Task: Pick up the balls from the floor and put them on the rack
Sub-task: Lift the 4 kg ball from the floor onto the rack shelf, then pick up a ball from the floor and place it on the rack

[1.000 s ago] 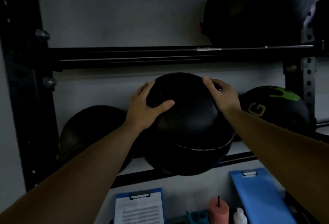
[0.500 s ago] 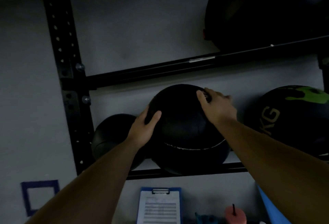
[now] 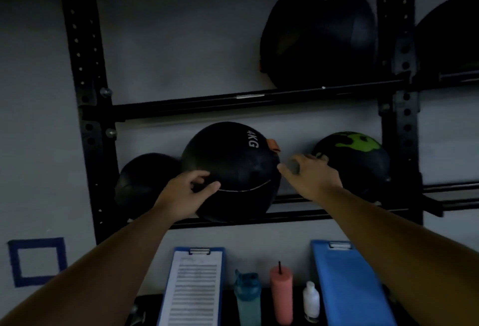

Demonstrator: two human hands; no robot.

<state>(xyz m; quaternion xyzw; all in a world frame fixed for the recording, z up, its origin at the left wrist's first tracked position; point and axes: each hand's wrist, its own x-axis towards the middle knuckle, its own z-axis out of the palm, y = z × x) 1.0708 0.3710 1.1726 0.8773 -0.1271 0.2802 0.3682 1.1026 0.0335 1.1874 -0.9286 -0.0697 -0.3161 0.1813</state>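
Note:
A black ball marked 4KG (image 3: 233, 167) rests on the lower rails of the black wall rack (image 3: 259, 218). My left hand (image 3: 186, 193) lies against its lower left side, thumb and fingers curled on the surface. My right hand (image 3: 309, 176) hovers just off the ball's right side, fingers spread and slightly blurred, holding nothing. A smaller black ball (image 3: 145, 183) sits to the left on the same rails, and a black ball with green splashes (image 3: 355, 159) to the right. On the upper rail sits a black ball marked 8KG (image 3: 318, 32).
The rack's left upright (image 3: 85, 107) and right upright (image 3: 400, 107) frame the shelves. Another dark ball (image 3: 451, 37) shows at the far right. Below stand two blue clipboards (image 3: 193, 284), a teal bottle (image 3: 247, 297), a pink bottle (image 3: 281, 292) and a small white bottle (image 3: 311, 302).
The 4KG ball has settled onto the lower rails. My right hand has come off it to the right, and my left hand has slid lower on its side. The view has pulled back.

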